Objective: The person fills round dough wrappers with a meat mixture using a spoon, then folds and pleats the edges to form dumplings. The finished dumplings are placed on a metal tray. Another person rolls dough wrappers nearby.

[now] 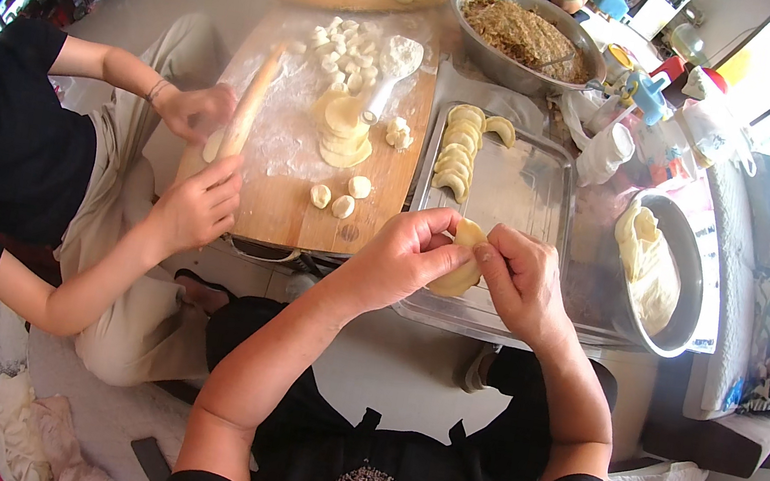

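Between my left hand [421,250] and my right hand [526,278], a dumpling [458,278] is pinched at its edge by fingers and thumbs. Both hands are above the near part of a metal tray [568,217]. A row of overlapping folded dumplings [457,154] lies on the tray's left side, with one more dumpling [500,130] beside its far end. Left of the tray, a wooden board [276,212] holds a stack of round dough wrappers [345,132], several small dough pieces [343,52], flattened dough balls [343,206] and a white scoop of flour [392,75].
At left, a co-worker's hands work a rolling pin [253,102] on the board. A steel bowl of filling [530,37] stands beyond the tray; another person sits behind it. A metal basin [682,318] with dough [651,275] is at right, near cups and bags.
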The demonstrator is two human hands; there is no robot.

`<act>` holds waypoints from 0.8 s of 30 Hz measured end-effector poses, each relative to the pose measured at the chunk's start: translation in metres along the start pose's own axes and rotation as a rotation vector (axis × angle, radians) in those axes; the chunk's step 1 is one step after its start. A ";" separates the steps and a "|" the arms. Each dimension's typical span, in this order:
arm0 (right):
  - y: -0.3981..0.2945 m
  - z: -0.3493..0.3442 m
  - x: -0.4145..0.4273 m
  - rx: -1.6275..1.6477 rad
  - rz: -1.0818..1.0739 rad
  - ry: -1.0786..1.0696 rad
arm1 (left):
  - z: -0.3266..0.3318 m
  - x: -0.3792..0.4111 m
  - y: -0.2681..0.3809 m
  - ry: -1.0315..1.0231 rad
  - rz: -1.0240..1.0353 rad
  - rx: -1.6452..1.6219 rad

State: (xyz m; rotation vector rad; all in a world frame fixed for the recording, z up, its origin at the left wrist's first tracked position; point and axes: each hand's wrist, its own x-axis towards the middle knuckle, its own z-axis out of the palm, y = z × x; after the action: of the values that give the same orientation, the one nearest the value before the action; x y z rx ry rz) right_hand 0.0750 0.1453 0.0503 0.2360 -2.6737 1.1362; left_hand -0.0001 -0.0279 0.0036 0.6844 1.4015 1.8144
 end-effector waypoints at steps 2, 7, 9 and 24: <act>0.005 0.001 0.000 -0.026 -0.028 0.018 | 0.001 0.000 0.001 -0.016 -0.021 -0.023; 0.000 -0.004 0.002 0.109 0.100 -0.058 | 0.001 -0.001 -0.003 0.004 -0.033 -0.146; -0.003 -0.003 0.002 0.197 0.110 -0.049 | 0.001 0.000 -0.002 0.017 -0.042 -0.178; 0.005 0.002 -0.001 0.072 0.046 0.059 | 0.009 0.001 0.000 0.068 -0.002 -0.201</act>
State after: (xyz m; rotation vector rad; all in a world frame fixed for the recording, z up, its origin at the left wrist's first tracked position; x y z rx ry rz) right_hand 0.0745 0.1473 0.0451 0.1516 -2.6030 1.2344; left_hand 0.0057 -0.0219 0.0063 0.5216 1.2405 1.9612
